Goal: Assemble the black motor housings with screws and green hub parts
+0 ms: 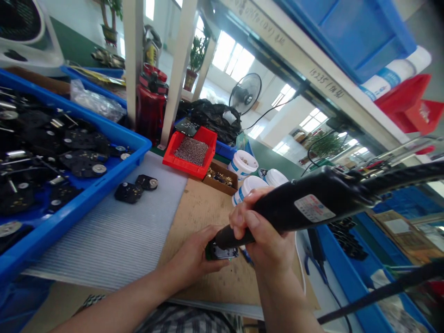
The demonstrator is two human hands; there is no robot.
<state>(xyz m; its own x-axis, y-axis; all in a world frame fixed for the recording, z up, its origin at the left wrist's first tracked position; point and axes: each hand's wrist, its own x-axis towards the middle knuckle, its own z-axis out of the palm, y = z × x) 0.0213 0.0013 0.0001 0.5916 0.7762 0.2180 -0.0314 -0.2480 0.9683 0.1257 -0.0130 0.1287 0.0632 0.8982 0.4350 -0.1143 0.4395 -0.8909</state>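
My right hand (267, 233) is closed around a black electric screwdriver (298, 201), which tilts down to the left with its cable leading off to the right. Its nose reaches a small dark metal-and-green assembly (224, 252); the tip itself is hidden. Low over the brown board (194, 203), my left hand (197, 252) grips that assembly from the left, thumb along the near side and fingers behind. Two black geared parts (129, 192) lie on the ribbed grey mat (104, 231) to the left.
A blue tray (114, 162) of similar black parts stands at left. Behind the board are a red bin (189, 150) of small screws, a cardboard box (220, 178) of brass pieces and white tubs (243, 163). Pliers (315, 266) lie at right. A shelf beam (305, 60) slants overhead.
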